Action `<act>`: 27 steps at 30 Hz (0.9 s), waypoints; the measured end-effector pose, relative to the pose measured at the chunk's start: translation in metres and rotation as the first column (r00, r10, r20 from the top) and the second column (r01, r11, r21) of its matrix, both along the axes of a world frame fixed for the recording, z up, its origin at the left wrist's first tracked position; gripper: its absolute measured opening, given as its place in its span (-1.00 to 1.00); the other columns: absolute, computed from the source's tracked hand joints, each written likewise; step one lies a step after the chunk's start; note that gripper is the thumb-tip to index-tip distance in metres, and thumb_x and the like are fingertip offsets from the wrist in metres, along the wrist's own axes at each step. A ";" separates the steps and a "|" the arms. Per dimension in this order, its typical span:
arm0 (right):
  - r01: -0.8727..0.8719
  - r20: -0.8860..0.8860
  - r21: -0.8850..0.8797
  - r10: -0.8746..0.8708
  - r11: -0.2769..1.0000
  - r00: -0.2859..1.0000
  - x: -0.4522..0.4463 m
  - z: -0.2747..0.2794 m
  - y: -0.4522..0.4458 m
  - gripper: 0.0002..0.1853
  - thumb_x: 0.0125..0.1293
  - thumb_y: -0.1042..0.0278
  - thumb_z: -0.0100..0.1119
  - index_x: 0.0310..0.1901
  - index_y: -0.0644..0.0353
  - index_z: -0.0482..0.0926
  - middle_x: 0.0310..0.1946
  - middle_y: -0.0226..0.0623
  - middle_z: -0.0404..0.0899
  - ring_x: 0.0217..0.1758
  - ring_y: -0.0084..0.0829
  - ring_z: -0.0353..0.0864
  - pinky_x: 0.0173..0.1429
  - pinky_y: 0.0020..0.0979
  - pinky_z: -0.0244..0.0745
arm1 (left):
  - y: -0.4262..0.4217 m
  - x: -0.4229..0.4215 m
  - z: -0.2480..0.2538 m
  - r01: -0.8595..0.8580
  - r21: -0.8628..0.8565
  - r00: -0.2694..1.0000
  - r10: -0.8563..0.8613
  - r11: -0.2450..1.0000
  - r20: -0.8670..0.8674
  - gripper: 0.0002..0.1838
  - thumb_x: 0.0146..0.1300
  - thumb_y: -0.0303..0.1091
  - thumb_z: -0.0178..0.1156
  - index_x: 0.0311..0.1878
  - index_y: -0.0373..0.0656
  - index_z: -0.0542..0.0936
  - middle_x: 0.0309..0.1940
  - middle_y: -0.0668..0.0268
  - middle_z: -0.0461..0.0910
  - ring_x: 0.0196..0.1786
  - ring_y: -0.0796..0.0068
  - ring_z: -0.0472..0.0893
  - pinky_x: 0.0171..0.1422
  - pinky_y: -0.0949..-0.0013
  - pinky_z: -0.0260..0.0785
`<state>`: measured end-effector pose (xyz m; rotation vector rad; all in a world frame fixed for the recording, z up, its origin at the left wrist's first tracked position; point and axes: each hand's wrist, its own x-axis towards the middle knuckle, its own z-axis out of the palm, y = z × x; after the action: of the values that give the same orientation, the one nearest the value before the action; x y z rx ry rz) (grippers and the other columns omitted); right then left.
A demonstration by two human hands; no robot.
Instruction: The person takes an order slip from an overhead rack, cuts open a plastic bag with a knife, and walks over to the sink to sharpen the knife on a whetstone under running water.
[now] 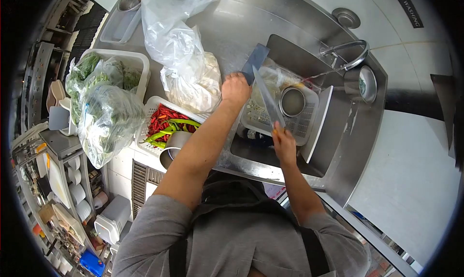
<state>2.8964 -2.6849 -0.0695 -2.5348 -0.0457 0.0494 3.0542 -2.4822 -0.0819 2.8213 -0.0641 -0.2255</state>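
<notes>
My left hand (236,89) is closed round the near end of a dark flat rectangular block (257,58), beside the sink's left edge. In my right hand (284,142) is the orange handle of a long knife (268,97). Its blade points up and left over the sink, with the tip close to the block; whether they touch is unclear. Under the knife, a translucent perforated basket (303,127) sits in the sink (338,132) with a round metal bowl (292,102) in it.
A faucet (355,59) arches over the sink's right side. Plastic bags (181,54) lie on the counter to the left. Further left are a basket of red and green chillies (157,122), a metal pot (178,140) and bagged greens (106,115). A white board (319,124) leans inside the sink.
</notes>
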 end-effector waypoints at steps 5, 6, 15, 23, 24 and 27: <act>-0.039 0.199 -0.020 0.042 0.999 0.979 0.159 -0.037 0.032 -0.65 0.30 0.29 0.13 0.11 0.13 0.55 -0.36 0.05 0.58 -0.27 0.06 0.56 -0.17 -0.08 0.44 | -0.002 -0.002 0.001 -0.013 -0.026 0.999 0.013 1.000 0.034 -0.45 0.02 -0.03 0.33 -0.11 -0.35 0.53 -0.14 0.01 0.56 -0.04 0.09 0.58 0.11 0.25 0.44; -0.034 0.211 -0.055 0.045 0.998 0.976 0.181 -0.037 0.037 -0.65 0.30 0.28 0.13 0.11 0.12 0.56 -0.35 0.05 0.58 -0.26 0.06 0.56 -0.17 -0.07 0.44 | -0.003 -0.004 -0.001 -0.010 -0.023 0.999 0.011 1.000 0.031 -0.45 0.02 -0.03 0.33 -0.11 -0.35 0.53 -0.14 0.01 0.56 -0.04 0.09 0.58 0.11 0.25 0.44; -0.012 0.084 0.049 0.008 0.999 0.996 0.025 0.008 -0.008 -0.61 0.24 0.33 0.22 0.13 0.06 0.56 -0.35 -0.03 0.57 -0.30 -0.04 0.60 -0.18 -0.11 0.49 | -0.001 0.001 -0.001 -0.008 0.013 1.000 0.008 1.000 0.019 -0.44 0.03 -0.01 0.33 -0.11 -0.35 0.53 -0.14 0.03 0.57 -0.04 0.09 0.58 0.08 0.25 0.46; -0.091 0.112 -0.027 0.094 0.995 0.989 0.147 -0.019 0.016 -0.59 0.28 0.28 0.17 0.18 0.00 0.52 -0.38 0.08 0.54 -0.27 0.07 0.55 -0.14 -0.09 0.45 | -0.002 -0.001 0.003 -0.022 -0.016 1.000 0.022 1.000 0.007 -0.48 0.03 -0.06 0.35 -0.12 -0.35 0.53 -0.15 0.04 0.56 -0.02 0.09 0.57 0.10 0.25 0.45; -0.082 0.129 -0.029 0.085 0.996 0.988 0.174 -0.020 0.025 -0.58 0.27 0.29 0.18 0.18 0.01 0.52 -0.40 0.08 0.53 -0.28 0.06 0.54 -0.16 -0.11 0.43 | -0.004 -0.005 0.002 -0.023 -0.011 1.000 0.023 1.000 0.001 -0.48 0.03 -0.06 0.35 -0.12 -0.35 0.53 -0.15 0.04 0.56 -0.02 0.09 0.57 0.10 0.25 0.45; -0.016 0.218 0.007 0.015 1.000 0.976 0.205 -0.025 0.033 -0.60 0.29 0.28 0.16 0.18 0.01 0.52 -0.37 0.08 0.54 -0.25 0.08 0.54 -0.14 -0.12 0.43 | -0.002 -0.001 0.007 -0.034 -0.009 0.999 0.034 0.999 0.001 -0.47 0.03 -0.06 0.35 -0.13 -0.34 0.53 -0.14 0.05 0.56 -0.02 0.09 0.57 0.10 0.25 0.44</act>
<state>3.1011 -2.6515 -0.0948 -2.5211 -0.1522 -0.2222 3.0528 -2.4843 -0.0744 2.8110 -0.0177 -0.2159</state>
